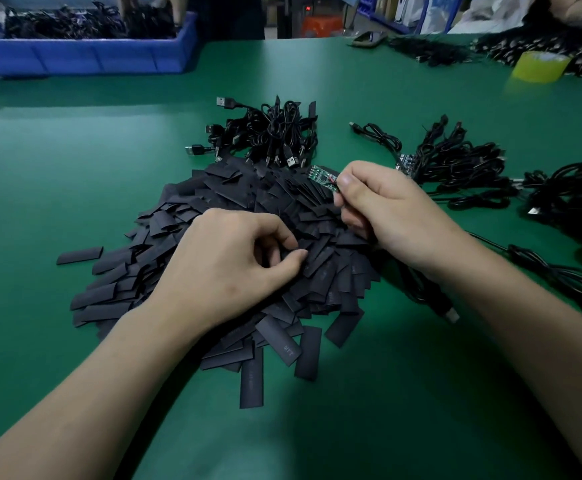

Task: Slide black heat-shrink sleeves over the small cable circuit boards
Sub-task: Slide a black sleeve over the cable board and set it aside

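A matte green table (pixel 75 168) fills the view. Far beyond the left fingers, at its back edge, stands a blue plastic bin (pixel 85 57) heaped with tangled black cables. Under and around both sets of fingers spreads a wide pile of sleeves (pixel 234 195): flat, dull-black rectangular strips lying every way, some printed with faint lettering. Just past the fingertips lies a knot of glossy black USB cables (pixel 272 129) with metal plugs sticking out, and to the outer side of the right knuckles sits a second cable bundle (pixel 455 161) with bare boards showing. The left hand (pixel 227 268) rests on the pile, fingers curled, thumb and forefinger tips closed together on one sleeve (pixel 306 244) at the top of the heap. The right hand (pixel 396 209) is raised above the pile, thumb and forefinger clamped on the wired end of a small circuit board (pixel 322 177), a narrow green strip dotted with solder pads that juts out past the thumb tip.
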Motion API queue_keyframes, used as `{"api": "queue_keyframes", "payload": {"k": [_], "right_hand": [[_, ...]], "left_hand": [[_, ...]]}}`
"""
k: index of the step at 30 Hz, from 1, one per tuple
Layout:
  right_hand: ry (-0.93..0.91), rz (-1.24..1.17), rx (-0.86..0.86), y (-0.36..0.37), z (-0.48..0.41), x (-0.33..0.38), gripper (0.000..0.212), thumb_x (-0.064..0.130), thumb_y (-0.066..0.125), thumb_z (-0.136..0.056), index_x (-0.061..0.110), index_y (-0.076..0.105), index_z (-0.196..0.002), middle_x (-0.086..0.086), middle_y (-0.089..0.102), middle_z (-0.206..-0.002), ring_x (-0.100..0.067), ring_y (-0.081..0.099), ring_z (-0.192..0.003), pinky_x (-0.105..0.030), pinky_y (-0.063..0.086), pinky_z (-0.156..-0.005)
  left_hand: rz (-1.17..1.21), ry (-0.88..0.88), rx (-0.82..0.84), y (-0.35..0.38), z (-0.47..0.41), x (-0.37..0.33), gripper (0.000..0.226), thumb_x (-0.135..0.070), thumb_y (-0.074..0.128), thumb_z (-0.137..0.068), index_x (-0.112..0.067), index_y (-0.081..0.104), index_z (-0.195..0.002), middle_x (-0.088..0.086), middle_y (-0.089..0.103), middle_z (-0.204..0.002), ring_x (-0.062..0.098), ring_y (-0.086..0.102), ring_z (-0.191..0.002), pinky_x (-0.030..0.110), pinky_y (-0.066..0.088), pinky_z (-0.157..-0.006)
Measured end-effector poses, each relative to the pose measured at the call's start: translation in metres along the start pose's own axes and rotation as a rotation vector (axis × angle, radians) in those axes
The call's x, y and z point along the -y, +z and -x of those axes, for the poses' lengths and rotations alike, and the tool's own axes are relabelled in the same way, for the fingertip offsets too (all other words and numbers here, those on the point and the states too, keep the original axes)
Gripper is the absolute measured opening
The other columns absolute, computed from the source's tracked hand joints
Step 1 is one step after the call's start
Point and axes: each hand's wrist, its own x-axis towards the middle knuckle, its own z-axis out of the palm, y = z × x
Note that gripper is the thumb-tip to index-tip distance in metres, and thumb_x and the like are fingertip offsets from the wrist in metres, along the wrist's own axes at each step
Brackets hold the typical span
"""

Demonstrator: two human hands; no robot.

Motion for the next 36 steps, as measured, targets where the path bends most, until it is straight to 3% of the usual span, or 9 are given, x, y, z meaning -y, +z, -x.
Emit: {"api": "queue_keyframes", "payload": {"k": [6, 12, 14, 18, 22, 26, 29, 32, 36], "right_hand": [[0.003, -0.04, -0.013, -0.005, 0.002, 0.002, 0.031, 0.03, 0.036, -0.109, 0.017, 0.05, -0.084, 0.001, 0.053, -0.054, -0.021, 0.055, -0.045, -0.03, 0.043, -0.053], [-0.022, 0.028, -0.025, -0.009, 0.003, 0.011, 0.031, 0.027, 0.037, -0.11, 0.017, 0.05, -0.084, -0.008, 0.067, -0.061, -0.023, 0.061, -0.054, -0.04, 0.049, -0.061], [-0.042, 0.064, -0.017, -0.009, 0.004, 0.012, 0.032, 0.031, 0.038, -0.109, 0.02, 0.052, -0.083, 0.001, 0.063, -0.059, -0.018, 0.054, -0.055, -0.045, 0.046, -0.064], [-0.022, 0.018, 0.075, 0.001, 0.007, 0.014, 0.043, 0.056, 0.049, -0.094, 0.016, 0.062, -0.087, 0.01, 0.052, -0.063, -0.005, 0.045, -0.06, -0.032, 0.036, -0.062], [-0.028, 0.02, 0.125, 0.007, 0.008, 0.015, 0.057, 0.06, 0.057, -0.081, 0.005, 0.065, -0.092, -0.029, 0.059, -0.082, -0.018, 0.046, -0.069, -0.052, 0.042, -0.065], [0.009, -0.005, 0.134, 0.008, 0.006, 0.013, 0.061, 0.059, 0.058, -0.079, 0.0, 0.064, -0.096, -0.038, 0.06, -0.095, -0.021, 0.047, -0.073, -0.062, 0.047, -0.073], [0.009, 0.005, 0.149, 0.009, 0.007, 0.012, 0.063, 0.064, 0.056, -0.082, 0.002, 0.065, -0.094, -0.027, 0.063, -0.081, -0.018, 0.049, -0.071, -0.057, 0.045, -0.068], [0.03, -0.066, 0.096, 0.0, 0.005, 0.008, 0.048, 0.057, 0.044, -0.096, 0.019, 0.066, -0.076, 0.012, 0.044, -0.055, -0.005, 0.038, -0.053, -0.03, 0.028, -0.057], [0.015, -0.007, 0.163, -0.008, 0.005, 0.008, 0.041, 0.046, 0.044, -0.099, 0.022, 0.054, -0.067, 0.001, 0.034, -0.06, -0.015, 0.031, -0.057, -0.033, 0.022, -0.057]], "left_hand": [[-0.001, 0.034, -0.114, -0.001, 0.0, 0.0, 0.013, -0.036, 0.063, -0.084, -0.028, 0.07, -0.077, -0.011, 0.063, -0.068, 0.007, 0.06, -0.068, 0.034, 0.053, -0.065], [0.249, -0.021, -0.207, 0.003, -0.002, 0.001, 0.014, -0.015, 0.068, -0.094, -0.02, 0.068, -0.081, -0.01, 0.06, -0.077, 0.008, 0.056, -0.072, 0.015, 0.039, -0.066], [0.373, -0.067, -0.191, 0.004, -0.002, 0.002, 0.016, -0.017, 0.066, -0.098, -0.023, 0.068, -0.084, -0.012, 0.063, -0.072, 0.003, 0.056, -0.067, 0.016, 0.042, -0.064], [0.543, -0.105, -0.178, 0.008, -0.003, 0.001, 0.01, -0.02, 0.067, -0.098, -0.025, 0.073, -0.094, -0.005, 0.073, -0.076, 0.008, 0.067, -0.071, 0.02, 0.051, -0.068], [0.616, -0.077, -0.148, 0.01, -0.003, -0.001, 0.01, -0.015, 0.07, -0.096, -0.022, 0.075, -0.1, -0.002, 0.075, -0.081, 0.007, 0.068, -0.072, 0.018, 0.051, -0.07], [0.33, 0.039, -0.193, 0.009, -0.001, -0.001, 0.025, -0.03, 0.084, -0.081, -0.024, 0.078, -0.104, -0.011, 0.071, -0.082, 0.009, 0.065, -0.074, 0.015, 0.049, -0.07], [0.278, 0.044, -0.245, 0.008, -0.001, 0.0, 0.025, -0.029, 0.086, -0.079, -0.025, 0.079, -0.103, -0.014, 0.074, -0.089, 0.011, 0.068, -0.079, 0.021, 0.052, -0.072], [0.403, -0.062, -0.266, 0.008, -0.002, 0.005, 0.023, -0.027, 0.086, -0.078, -0.028, 0.08, -0.1, -0.013, 0.076, -0.086, 0.007, 0.072, -0.078, 0.027, 0.058, -0.075], [0.49, -0.13, -0.277, 0.007, -0.003, 0.009, 0.019, -0.026, 0.086, -0.078, -0.03, 0.081, -0.096, -0.016, 0.077, -0.081, 0.0, 0.07, -0.07, 0.017, 0.054, -0.068]]}}
